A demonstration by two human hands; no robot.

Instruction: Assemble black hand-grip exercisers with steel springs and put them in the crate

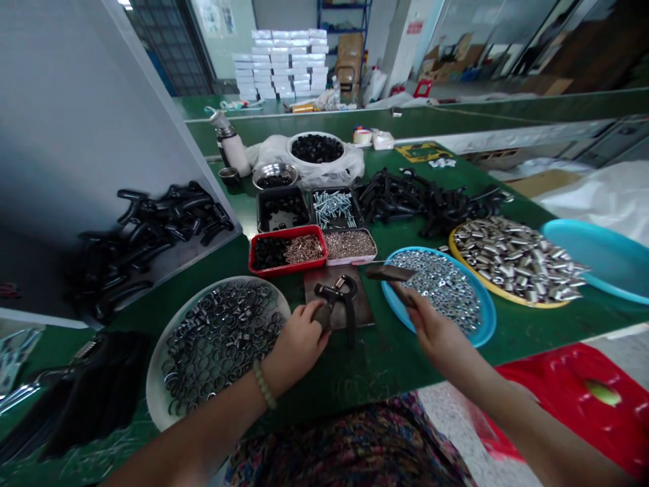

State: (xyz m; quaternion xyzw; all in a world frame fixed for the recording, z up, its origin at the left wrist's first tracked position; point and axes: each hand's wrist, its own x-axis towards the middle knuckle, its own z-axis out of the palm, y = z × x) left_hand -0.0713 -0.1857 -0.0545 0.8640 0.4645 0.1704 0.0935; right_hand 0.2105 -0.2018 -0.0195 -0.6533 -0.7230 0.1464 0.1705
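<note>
My left hand [300, 338], with a beaded bracelet at the wrist, is closed around a black curved lever-like part [349, 312] with a metal ring-shaped piece at its top. The part rests over a flat metal plate [365, 308] on the green table. To the right, my right hand [435, 330] grips the handle of a hammer, and the hammer's head [389, 272] is raised beside the plate, in front of a blue tray of small shiny metal pieces [441, 277]. The hammer is apart from the black part.
A white tray of metal rings [218, 338] sits left. Behind the plate stand a red tray [263, 272] with rivets and black pieces, and a black tray of screws [334, 208]. Black handles [400, 196] lie farther back. A yellow tray of metal sleeves [522, 260] is right.
</note>
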